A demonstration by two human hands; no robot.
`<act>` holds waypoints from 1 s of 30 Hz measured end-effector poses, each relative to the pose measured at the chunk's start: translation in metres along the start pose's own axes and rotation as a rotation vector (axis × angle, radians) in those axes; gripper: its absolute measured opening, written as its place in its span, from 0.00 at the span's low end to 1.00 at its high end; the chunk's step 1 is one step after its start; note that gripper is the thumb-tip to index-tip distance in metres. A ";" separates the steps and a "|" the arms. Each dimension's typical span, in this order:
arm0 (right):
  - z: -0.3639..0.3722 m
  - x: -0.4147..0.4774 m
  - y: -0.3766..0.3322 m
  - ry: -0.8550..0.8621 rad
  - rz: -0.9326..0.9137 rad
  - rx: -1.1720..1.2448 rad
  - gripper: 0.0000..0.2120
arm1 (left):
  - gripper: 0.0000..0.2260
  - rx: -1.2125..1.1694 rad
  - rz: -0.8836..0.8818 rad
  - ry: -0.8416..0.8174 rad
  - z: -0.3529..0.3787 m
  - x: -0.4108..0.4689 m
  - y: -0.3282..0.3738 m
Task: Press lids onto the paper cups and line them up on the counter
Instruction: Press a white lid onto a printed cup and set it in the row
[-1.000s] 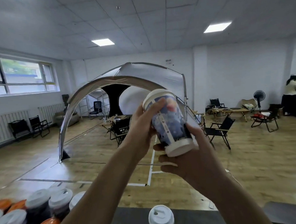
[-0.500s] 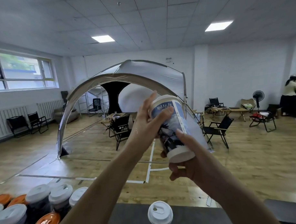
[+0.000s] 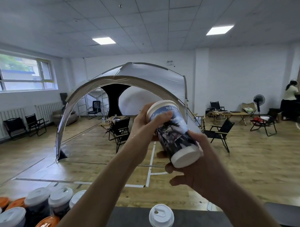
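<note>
hands [image 3: 198, 169] gripping tilted cup [image 3: 173, 131], counter cups [image 3: 36, 202] cropped

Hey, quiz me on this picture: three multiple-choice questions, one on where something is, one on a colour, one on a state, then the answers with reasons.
1. The left hand and right hand hold the paper cup: A upright; B tilted; C upside down.
2. The lone lidded cup is: A on the dark counter; B in the left hand; C in the right hand.
3. Its lid is: A orange; B white; C black.
Answers: B, its white base faces the camera; A, it stands at the bottom centre; B, plainly white.
</note>
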State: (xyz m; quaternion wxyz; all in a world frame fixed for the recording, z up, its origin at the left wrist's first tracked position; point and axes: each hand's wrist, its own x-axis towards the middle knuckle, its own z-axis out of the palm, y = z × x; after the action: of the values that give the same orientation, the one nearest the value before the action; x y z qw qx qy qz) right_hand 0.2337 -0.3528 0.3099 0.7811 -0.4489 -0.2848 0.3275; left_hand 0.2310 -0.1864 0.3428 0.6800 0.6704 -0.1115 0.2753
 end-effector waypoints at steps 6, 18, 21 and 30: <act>0.004 0.001 -0.001 0.008 -0.010 0.064 0.27 | 0.28 -0.017 -0.055 -0.103 -0.006 0.002 0.006; 0.011 0.001 0.014 -0.135 0.029 0.235 0.30 | 0.20 0.051 0.046 -0.055 -0.012 -0.007 0.007; 0.015 0.006 0.021 -0.004 -0.003 -0.034 0.32 | 0.26 0.196 0.105 0.016 -0.017 -0.004 0.008; 0.001 0.010 0.026 -0.053 0.076 0.324 0.34 | 0.19 0.021 -0.031 0.001 -0.013 0.000 -0.007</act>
State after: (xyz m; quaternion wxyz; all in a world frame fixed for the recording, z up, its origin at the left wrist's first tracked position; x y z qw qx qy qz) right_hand 0.2324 -0.3350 0.2888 0.8225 -0.3186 -0.2317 0.4103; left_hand 0.2317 -0.1735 0.3353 0.6771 0.6791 -0.0978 0.2660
